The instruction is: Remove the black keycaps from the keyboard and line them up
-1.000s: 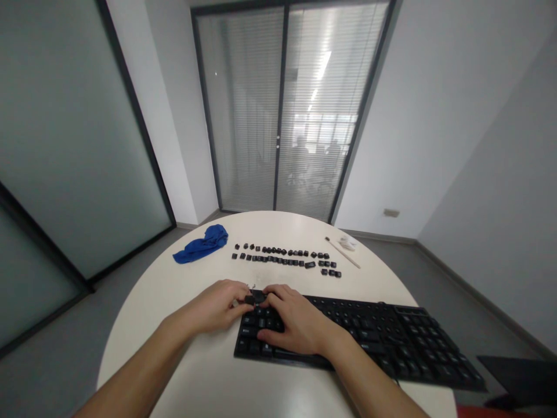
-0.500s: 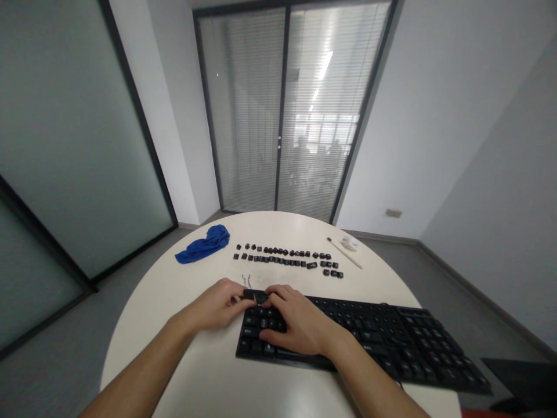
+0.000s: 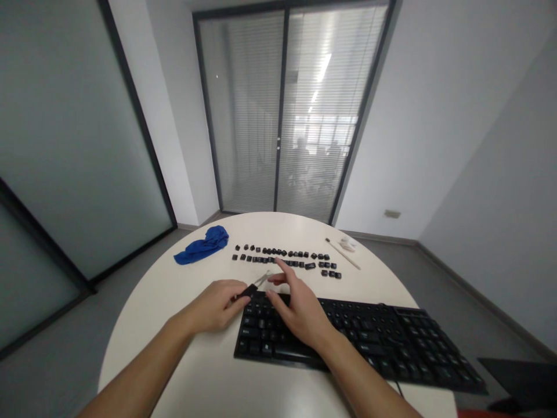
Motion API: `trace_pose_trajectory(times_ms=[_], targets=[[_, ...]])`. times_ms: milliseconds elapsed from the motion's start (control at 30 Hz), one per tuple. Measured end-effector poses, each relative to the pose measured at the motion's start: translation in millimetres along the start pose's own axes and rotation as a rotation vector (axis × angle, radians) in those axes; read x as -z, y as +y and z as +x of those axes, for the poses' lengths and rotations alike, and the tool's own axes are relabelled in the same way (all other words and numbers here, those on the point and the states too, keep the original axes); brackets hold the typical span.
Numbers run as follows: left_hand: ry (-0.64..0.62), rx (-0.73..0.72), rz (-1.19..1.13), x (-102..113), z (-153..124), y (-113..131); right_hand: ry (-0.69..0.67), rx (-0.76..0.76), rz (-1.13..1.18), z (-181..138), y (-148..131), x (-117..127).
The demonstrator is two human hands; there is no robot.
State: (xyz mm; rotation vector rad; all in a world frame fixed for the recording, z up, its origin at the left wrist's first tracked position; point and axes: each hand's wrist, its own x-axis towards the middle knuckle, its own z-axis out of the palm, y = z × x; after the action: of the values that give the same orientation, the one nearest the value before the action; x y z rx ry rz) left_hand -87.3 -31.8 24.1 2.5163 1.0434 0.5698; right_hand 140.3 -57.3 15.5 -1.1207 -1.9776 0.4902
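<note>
My left hand [image 3: 224,303] is closed round the black handle of a keycap puller [image 3: 249,290]. Its two wire prongs point up and to the right, above the keyboard's far left corner. My right hand [image 3: 301,305] hovers over the left part of the black keyboard [image 3: 365,337], fingers apart. Its fingertips are close to the prong ends; whether they touch is hard to make out. No keycap can be made out on the prongs. Beyond the hands, loose black keycaps [image 3: 310,266] lie in rows on the white round table [image 3: 195,371].
A blue cloth [image 3: 202,246] lies at the table's far left. At the far right are a thin brush [image 3: 343,253] and a crumpled white thing [image 3: 348,244]. A cable [image 3: 399,388] runs off the keyboard's near edge. Something dark [image 3: 522,383] stands at the lower right.
The puller has swung from pointing away from me to pointing right. My right hand has lifted off the keys, its index finger reaching forward beside the prongs.
</note>
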Motion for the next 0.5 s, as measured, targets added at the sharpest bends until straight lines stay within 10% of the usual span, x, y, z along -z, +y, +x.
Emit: trace_pose_trajectory(times_ms=[200, 400, 500], targets=[[0.077, 0.05, -0.033, -3, 2, -2, 0.106, -0.031, 0.105, 5, 2, 5], [0.431, 0.271, -0.636, -10, 6, -10, 0.097, -0.183, 0.457, 9, 0, 1], [0.406, 0.249, -0.845, -20, 10, -5, 0.045, -0.227, 0.585, 8, -4, -4]])
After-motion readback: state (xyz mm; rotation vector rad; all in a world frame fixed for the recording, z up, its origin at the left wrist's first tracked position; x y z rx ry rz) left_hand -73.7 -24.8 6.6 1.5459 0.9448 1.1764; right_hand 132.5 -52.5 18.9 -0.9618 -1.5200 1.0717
